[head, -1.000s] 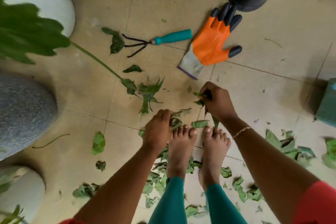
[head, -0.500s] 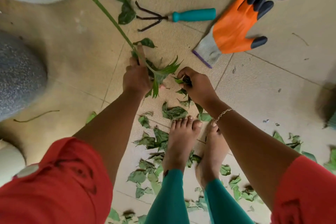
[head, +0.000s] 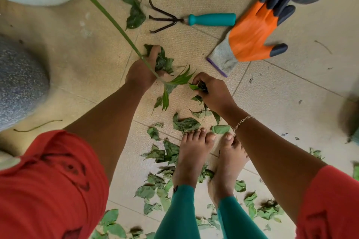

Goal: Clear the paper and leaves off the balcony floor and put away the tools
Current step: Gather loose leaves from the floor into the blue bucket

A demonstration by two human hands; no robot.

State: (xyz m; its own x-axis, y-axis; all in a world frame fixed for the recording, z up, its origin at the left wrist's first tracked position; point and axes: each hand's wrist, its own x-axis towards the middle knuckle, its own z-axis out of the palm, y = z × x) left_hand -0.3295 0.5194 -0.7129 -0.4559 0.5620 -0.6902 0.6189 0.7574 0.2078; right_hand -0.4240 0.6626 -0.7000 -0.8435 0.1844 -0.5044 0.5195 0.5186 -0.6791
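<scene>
Held: left hand (head: 142,72) fingers curl round leaf bundle (head: 163,62); right hand (head: 212,91) fingers pinch leaf scraps (head: 198,86). Pending: loose leaves (head: 186,124) on floor (head: 272,93), just toward feet (head: 194,151) from fingers, nearer right hand.

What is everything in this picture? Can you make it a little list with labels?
Left hand: grips a bunch of torn green leaves; a long green stem crosses it
Right hand: pinches small green leaf scraps
Floor: beige tiled floor, loose green leaves scattered around the bare feet
Tools: small hand rake with teal handle and orange work glove with dark fingertips, lying next to each other, untouched
Paper: none I can make out
</scene>
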